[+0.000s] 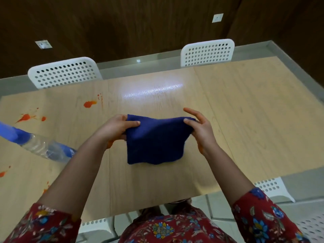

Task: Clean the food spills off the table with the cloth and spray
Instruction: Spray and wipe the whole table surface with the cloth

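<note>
A dark blue cloth hangs spread between my hands above the middle of the wooden table. My left hand pinches its upper left corner. My right hand pinches the upper right corner with thumb and a finger, the other fingers spread. A clear spray bottle with a blue head lies on its side at the left. Orange-red food spills mark the table's left part: one blotch further back, a splash near the left edge, smaller spots at the near left.
Two white perforated chairs stand at the table's far side. More white chairs sit on my side, at the right and below the table edge. A dark wood wall rises behind.
</note>
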